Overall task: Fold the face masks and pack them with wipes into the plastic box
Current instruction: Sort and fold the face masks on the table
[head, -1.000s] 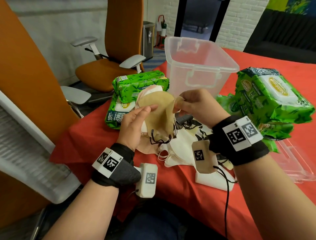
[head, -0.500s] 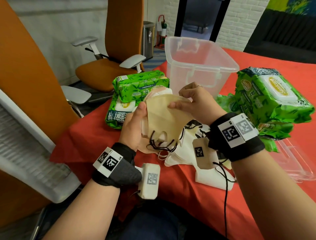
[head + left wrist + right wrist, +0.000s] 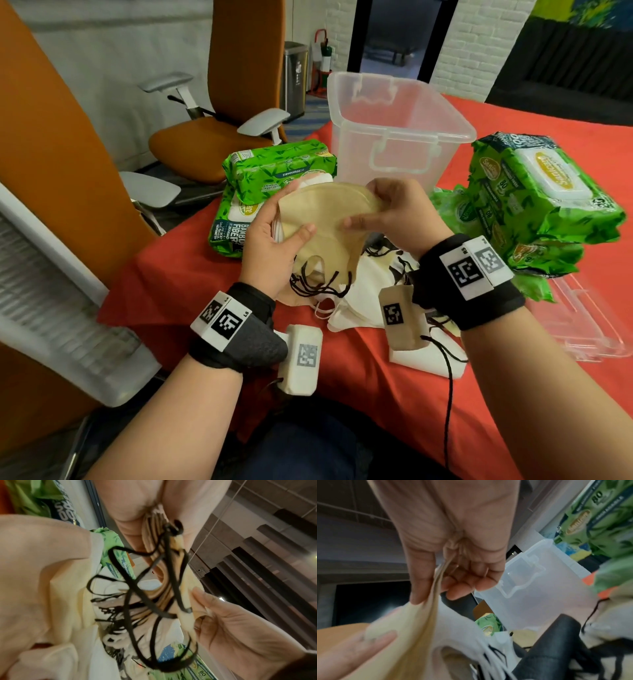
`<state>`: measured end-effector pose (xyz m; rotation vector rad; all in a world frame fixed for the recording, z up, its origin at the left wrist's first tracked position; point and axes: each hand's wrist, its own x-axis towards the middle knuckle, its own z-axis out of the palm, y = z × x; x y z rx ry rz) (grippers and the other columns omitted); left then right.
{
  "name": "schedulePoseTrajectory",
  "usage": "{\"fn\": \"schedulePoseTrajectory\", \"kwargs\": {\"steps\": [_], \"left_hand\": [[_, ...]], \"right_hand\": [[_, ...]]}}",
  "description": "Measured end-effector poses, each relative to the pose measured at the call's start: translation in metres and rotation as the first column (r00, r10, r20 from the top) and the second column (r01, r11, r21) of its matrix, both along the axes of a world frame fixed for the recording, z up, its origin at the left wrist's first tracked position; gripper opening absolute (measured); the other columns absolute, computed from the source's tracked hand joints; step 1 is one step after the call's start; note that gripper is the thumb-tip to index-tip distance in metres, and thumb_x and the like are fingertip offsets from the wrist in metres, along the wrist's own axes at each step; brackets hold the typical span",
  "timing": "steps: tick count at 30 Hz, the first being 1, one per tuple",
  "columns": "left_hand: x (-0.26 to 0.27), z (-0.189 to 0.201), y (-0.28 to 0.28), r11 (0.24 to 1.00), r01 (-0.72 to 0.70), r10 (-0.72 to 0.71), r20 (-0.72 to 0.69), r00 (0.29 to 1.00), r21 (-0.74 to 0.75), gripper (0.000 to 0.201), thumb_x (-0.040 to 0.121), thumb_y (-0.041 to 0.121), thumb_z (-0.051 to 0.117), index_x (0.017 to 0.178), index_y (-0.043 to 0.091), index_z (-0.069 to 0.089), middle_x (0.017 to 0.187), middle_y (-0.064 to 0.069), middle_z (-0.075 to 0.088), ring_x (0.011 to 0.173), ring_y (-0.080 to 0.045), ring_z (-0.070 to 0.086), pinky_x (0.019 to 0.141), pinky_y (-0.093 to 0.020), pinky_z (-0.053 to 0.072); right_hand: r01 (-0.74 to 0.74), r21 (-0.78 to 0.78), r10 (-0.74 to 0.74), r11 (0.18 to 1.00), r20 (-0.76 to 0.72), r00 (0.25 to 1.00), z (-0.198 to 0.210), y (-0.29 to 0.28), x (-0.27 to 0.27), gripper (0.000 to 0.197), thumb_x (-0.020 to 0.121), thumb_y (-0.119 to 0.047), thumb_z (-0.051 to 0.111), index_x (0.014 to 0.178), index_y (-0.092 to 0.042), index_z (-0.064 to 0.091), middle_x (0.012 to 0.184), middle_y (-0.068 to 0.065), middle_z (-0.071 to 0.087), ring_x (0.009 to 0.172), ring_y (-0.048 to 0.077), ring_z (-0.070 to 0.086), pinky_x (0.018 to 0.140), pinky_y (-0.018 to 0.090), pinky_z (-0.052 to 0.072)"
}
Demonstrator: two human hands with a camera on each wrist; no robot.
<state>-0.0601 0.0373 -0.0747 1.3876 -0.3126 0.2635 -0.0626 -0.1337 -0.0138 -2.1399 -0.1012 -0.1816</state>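
Pinching the near-left edge of a tan fabric face mask (image 3: 325, 219), thumb on top, the left hand (image 3: 270, 253) holds it above the red tablecloth (image 3: 191, 274), in front of the clear plastic box (image 3: 394, 137). The right hand (image 3: 397, 212) grips its right rim. Green wipe packs (image 3: 541, 195) crowd the box's right side.

1. My counter (image 3: 394, 394) wears a red cloth.
2. On it: a clear plastic box (image 3: 394, 137), green wipes packs (image 3: 274, 178) left and right, loose white masks (image 3: 363, 294), a clear lid (image 3: 589, 329).
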Motion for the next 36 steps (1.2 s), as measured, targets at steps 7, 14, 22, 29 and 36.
{"fn": "schedulePoseTrajectory", "kwargs": {"steps": [7, 14, 22, 29, 36], "left_hand": [[0.000, 0.000, 0.001, 0.997, 0.065, -0.067, 0.033, 0.997, 0.049, 0.065, 0.072, -0.007, 0.071, 0.124, 0.023, 0.046, 0.127, 0.001, 0.054, 0.122, -0.011, 0.050, 0.107, -0.033, 0.039], [0.005, 0.001, 0.009, 0.996, 0.086, -0.086, -0.013, 0.996, 0.019, 0.047, 0.071, 0.005, 0.069, 0.111, 0.027, 0.054, 0.115, 0.007, 0.060, 0.116, -0.014, 0.054, 0.105, -0.034, 0.041], [0.002, 0.012, 0.015, 0.990, 0.137, -0.138, -0.166, 0.977, -0.016, 0.019, 0.092, 0.017, 0.051, 0.092, 0.020, 0.070, 0.098, 0.002, 0.070, 0.100, -0.011, 0.062, 0.098, -0.032, 0.044], [-0.005, 0.008, 0.005, 0.957, 0.272, -0.252, -0.175, 0.952, 0.101, 0.016, 0.083, 0.005, 0.065, 0.084, 0.021, 0.068, 0.071, 0.012, 0.071, 0.068, 0.000, 0.064, 0.069, -0.018, 0.052], [-0.006, 0.010, 0.009, 0.959, 0.246, -0.224, -0.156, 0.962, 0.143, 0.022, 0.085, -0.002, 0.059, 0.089, 0.019, 0.064, 0.072, 0.016, 0.071, 0.071, 0.001, 0.063, 0.074, -0.018, 0.052]], "right_hand": [[-0.108, 0.411, 0.095, 0.905, 0.051, 0.994, -0.008, 0.008, -0.003, 0.022, 0.081, 0.005, 0.063, 0.075, -0.014, 0.054, 0.060, -0.011, 0.063, 0.056, 0.003, 0.058, 0.053, 0.016, 0.047], [0.000, 0.551, -0.057, 0.835, 0.086, 0.995, -0.004, -0.001, 0.001, 0.038, 0.076, 0.001, 0.067, 0.098, -0.022, 0.048, 0.088, 0.003, 0.059, 0.071, 0.014, 0.059, 0.060, 0.029, 0.052], [-0.252, 0.299, 0.260, 0.921, 0.013, 0.966, 0.010, -0.006, -0.011, 0.066, 0.081, 0.010, 0.061, 0.128, -0.023, 0.028, 0.077, 0.004, 0.057, 0.061, 0.004, 0.059, 0.065, 0.020, 0.052], [-0.182, 0.081, 0.182, 0.980, -0.002, 0.983, 0.001, 0.020, -0.005, 0.084, 0.068, -0.012, 0.076, 0.135, -0.019, 0.026, 0.076, 0.014, 0.063, 0.071, 0.023, 0.061, 0.077, 0.046, 0.051], [0.001, -0.079, 0.006, 0.997, 0.086, 0.996, -0.004, 0.018, -0.012, 0.063, 0.073, -0.028, 0.077, 0.125, -0.017, 0.042, 0.082, -0.003, 0.050, 0.075, 0.015, 0.053, 0.069, 0.030, 0.044]]}}
